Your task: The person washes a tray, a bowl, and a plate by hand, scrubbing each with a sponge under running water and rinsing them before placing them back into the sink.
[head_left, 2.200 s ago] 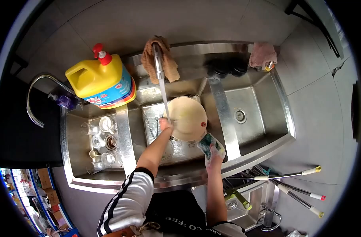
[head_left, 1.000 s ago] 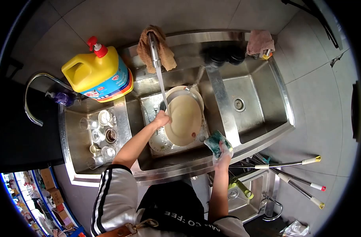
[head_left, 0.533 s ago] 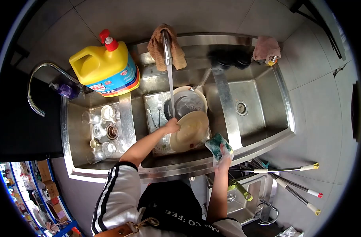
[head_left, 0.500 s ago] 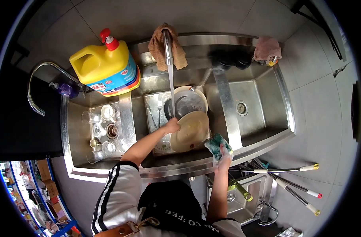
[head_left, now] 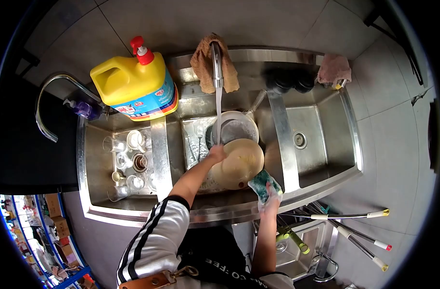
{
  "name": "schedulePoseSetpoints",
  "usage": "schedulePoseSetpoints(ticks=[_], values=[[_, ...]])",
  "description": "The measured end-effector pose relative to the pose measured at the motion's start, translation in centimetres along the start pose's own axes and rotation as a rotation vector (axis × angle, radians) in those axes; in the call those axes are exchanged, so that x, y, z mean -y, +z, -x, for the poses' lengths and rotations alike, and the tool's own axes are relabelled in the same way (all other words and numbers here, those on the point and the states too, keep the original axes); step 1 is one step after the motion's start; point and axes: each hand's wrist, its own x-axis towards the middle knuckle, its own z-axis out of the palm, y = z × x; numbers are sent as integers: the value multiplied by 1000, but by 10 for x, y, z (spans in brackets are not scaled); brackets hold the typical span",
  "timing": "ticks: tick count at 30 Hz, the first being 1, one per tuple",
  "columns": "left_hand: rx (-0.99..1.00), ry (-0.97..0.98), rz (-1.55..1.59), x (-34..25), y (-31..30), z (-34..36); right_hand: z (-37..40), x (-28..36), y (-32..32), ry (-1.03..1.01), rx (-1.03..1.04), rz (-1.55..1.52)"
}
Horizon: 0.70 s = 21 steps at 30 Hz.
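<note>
Over the middle basin, my left hand [head_left: 217,153] grips the left edge of a cream plate [head_left: 244,166], which tilts and carries yellowish and brown food stains. Water [head_left: 219,113] from the tap runs down right by that hand. My right hand [head_left: 270,200] is closed on a green scouring sponge [head_left: 261,185] with white suds on it and on the fingers. The sponge's upper end overlaps the plate's lower right rim. Behind the plate lies a grey dish [head_left: 233,130] on other dishes, and a fork [head_left: 199,142] rests to their left in the basin.
A large yellow detergent jug [head_left: 128,86] with a red pump stands behind the left basin, where several glasses and cups [head_left: 134,139] sit. A brown cloth [head_left: 200,67] hangs around the tap [head_left: 216,65]. Mop handles [head_left: 350,216] stick out at the lower right.
The sponge in my right hand has come left to the plate's lower right rim. My left hand keeps its hold on the plate. The whole view has shifted slightly.
</note>
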Motion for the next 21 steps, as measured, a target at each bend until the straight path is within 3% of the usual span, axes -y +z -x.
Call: schedulePoseSetpoints(ticks=[2, 4, 5, 7, 9, 11, 13, 15, 19, 21], values=[[100, -23, 15, 3, -8, -3, 3, 1, 2, -23, -3, -3], [-16, -239, 203, 1, -27, 6, 4, 2, 2, -44, -8, -9], [-16, -237, 202, 3, -27, 4, 3, 3, 1, -37, -17, -9], [-624, -187, 140, 12, -15, -5, 2, 4, 1, -35, -28, -8], [-623, -210, 130, 18, -7, -20, 3, 5, 1, -45, -77, -5], [-128, -328, 261, 20, -9, -36, 4, 5, -1, -56, -64, -1], [-168, -307, 173, 29, 14, -61, 2, 5, -6, -72, -53, 2], [-523, -356, 650, 32, 29, -78, -1, 5, -13, -67, -57, 27], [-480, -464, 674, 21, 11, -84, 5, 9, -9, -85, -75, 33], [-478, -421, 652, 22, 6, -81, 5, 8, -6, -76, -70, 28]])
